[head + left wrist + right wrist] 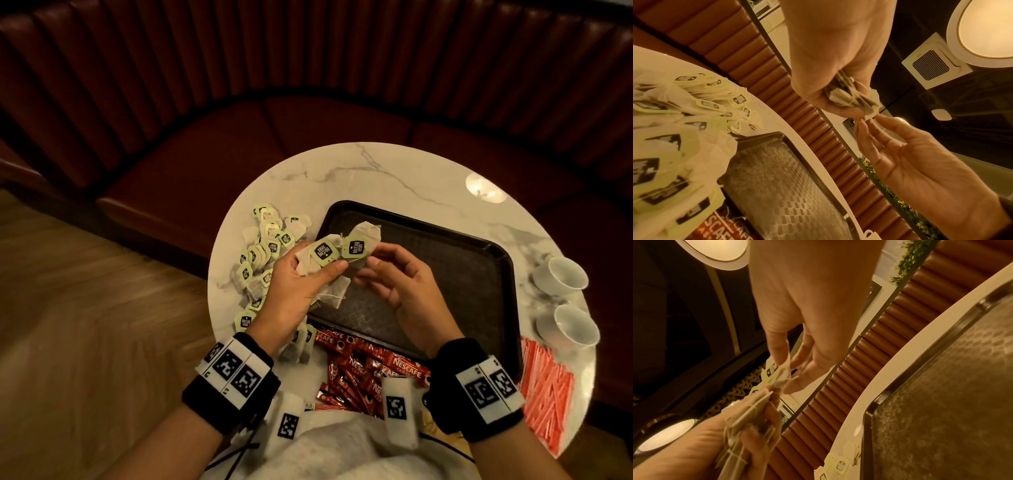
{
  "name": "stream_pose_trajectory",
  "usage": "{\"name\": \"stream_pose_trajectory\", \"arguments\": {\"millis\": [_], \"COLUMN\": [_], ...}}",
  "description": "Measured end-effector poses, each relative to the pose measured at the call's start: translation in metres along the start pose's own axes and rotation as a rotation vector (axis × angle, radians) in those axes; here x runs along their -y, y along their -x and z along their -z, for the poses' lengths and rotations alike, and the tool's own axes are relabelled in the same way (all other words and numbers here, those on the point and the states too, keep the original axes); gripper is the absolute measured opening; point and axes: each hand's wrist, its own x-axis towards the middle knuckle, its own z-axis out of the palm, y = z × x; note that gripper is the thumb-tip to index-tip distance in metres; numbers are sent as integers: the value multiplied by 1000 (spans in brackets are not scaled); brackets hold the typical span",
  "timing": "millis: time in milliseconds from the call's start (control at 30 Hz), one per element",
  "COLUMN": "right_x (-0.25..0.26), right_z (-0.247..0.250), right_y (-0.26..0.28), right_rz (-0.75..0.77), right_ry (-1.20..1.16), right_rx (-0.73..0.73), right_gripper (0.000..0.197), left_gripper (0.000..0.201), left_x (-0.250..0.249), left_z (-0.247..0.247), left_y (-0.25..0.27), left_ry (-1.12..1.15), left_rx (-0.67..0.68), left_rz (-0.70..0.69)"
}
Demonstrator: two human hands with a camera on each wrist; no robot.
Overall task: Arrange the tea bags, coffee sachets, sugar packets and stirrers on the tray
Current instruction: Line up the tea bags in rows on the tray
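Observation:
Over the left part of the black tray (414,224), my left hand (320,265) grips a bundle of tea bags (323,253) with green tags. My right hand (369,258) pinches the rightmost tea bag (356,246) of that bundle between thumb and forefinger. The left wrist view shows the left hand (838,100) curled round the bundle (849,96), with the right fingertips (866,125) at a bag's corner. In the right wrist view the pinched tea bag (780,372) sits just above the left hand's bundle (748,420). The tray floor (941,402) looks bare.
Loose tea bags (267,246) are heaped on the round marble table (359,168), left of the tray. Red coffee sachets (363,371) lie at the near edge. A pile of orange-red packets (544,387) and two white cups (561,277) stand to the right. A dark red booth seat curves behind.

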Motion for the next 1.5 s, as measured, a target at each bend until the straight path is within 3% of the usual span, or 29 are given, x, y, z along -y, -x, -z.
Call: {"name": "stream_pose_trajectory", "arguments": {"millis": [133, 300, 433, 600, 733, 867, 933, 1133, 1267, 1400, 1500], "right_x": [3, 5, 7, 7, 6, 2, -1, -2, 7, 13, 11], "right_z": [-2, 0, 1, -1, 0, 1, 1, 2, 3, -2, -4], "right_y": [0, -2, -2, -3, -1, 1, 2, 2, 0, 0, -2], "right_rz": [31, 26, 8, -10, -2, 33, 39, 20, 4, -57, -59], "right_ry": [86, -3, -62, -53, -23, 116, 175, 295, 260, 384, 471], "right_rx": [-13, -45, -37, -25, -1, 2, 2, 26, 9, -2, -21], "right_gripper": [28, 24, 32, 30, 27, 26, 25, 27, 36, 36, 26], "left_gripper": [24, 27, 19, 46, 29, 16, 25, 9, 11, 9, 10], "left_x": [-2, -2, -1, -4, -10, -10, -11, -7, -4, 0, 5], "left_z": [-3, 2, 5, 3, -2, -6, -8, -3, 1, 0, 0], "left_y": [4, 3, 2, 3, 8, 9, 10, 5, 4, 4, 3], "left_ry": [-6, 61, 91, -99, -55, -13, -8, -127, -187, -286, -379], "left_rx": [23, -70, -77, 37, 83, 72, 75, -6, 31, 86, 126], "left_rz": [24, 138, 233, 59, 182, 204, 203, 84, 54, -19, -64]}}
